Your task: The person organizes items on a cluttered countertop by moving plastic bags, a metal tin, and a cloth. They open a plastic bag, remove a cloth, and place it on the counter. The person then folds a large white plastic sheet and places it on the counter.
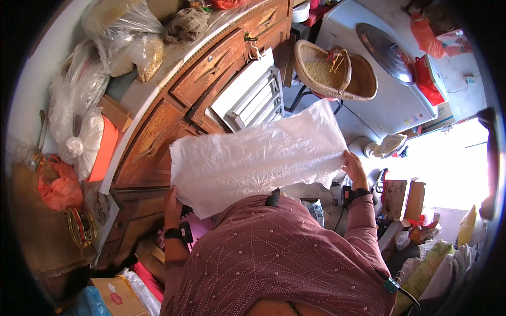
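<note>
A white, crinkled plastic sheet or bag (257,158) is stretched out flat in front of my body. My left hand (171,203) grips its left edge near the lower corner. At the opposite side, my right hand (354,168) pinches the right edge between thumb and fingers. The far edge of the sheet hangs beyond my hands, toward a wooden cabinet (158,138). Whether the sheet is one layer or a bag cannot be told. Each wrist wears a dark strap with a small black device.
Plastic bags (118,31) and an orange container (103,148) crowd the counter at left. A folded metal-framed rack (259,98) leans on the cabinet. Beyond it, a woven basket (322,73) holds grain beside a white chest freezer (375,106). Cardboard boxes (403,197) stand at right.
</note>
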{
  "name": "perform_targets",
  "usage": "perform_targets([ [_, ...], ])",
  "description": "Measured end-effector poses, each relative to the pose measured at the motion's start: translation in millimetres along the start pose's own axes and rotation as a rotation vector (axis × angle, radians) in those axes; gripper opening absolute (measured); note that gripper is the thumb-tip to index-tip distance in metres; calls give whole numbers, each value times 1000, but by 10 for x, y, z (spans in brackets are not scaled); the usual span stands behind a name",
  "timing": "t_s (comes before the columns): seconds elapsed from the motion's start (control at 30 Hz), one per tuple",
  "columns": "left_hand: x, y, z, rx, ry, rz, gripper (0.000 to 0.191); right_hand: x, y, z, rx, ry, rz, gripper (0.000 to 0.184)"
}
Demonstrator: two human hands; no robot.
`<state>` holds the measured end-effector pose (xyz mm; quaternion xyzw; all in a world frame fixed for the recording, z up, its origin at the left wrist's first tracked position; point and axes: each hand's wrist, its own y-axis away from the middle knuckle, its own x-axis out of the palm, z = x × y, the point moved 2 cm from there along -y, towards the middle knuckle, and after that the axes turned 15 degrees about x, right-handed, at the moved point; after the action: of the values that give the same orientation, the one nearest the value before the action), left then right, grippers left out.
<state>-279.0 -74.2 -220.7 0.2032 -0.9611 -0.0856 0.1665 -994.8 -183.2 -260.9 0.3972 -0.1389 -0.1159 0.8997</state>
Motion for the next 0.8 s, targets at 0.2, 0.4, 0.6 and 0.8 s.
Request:
perform_targets([
  [0.2,-137,-15,-195,183,99,-119,36,185,165,445,-307,-85,8,37],
  [0.4,-256,412,-615,416,-209,21,38,292,463,646,-249,-125,281,28],
  [0.6,-328,911,-1010,-99,-222,81,49,265,885,765,-15,138,364,28],
  [0.8,-108,876,-1148,-75,-349,224,52,529,1012,1064,-127,626,191,36],
])
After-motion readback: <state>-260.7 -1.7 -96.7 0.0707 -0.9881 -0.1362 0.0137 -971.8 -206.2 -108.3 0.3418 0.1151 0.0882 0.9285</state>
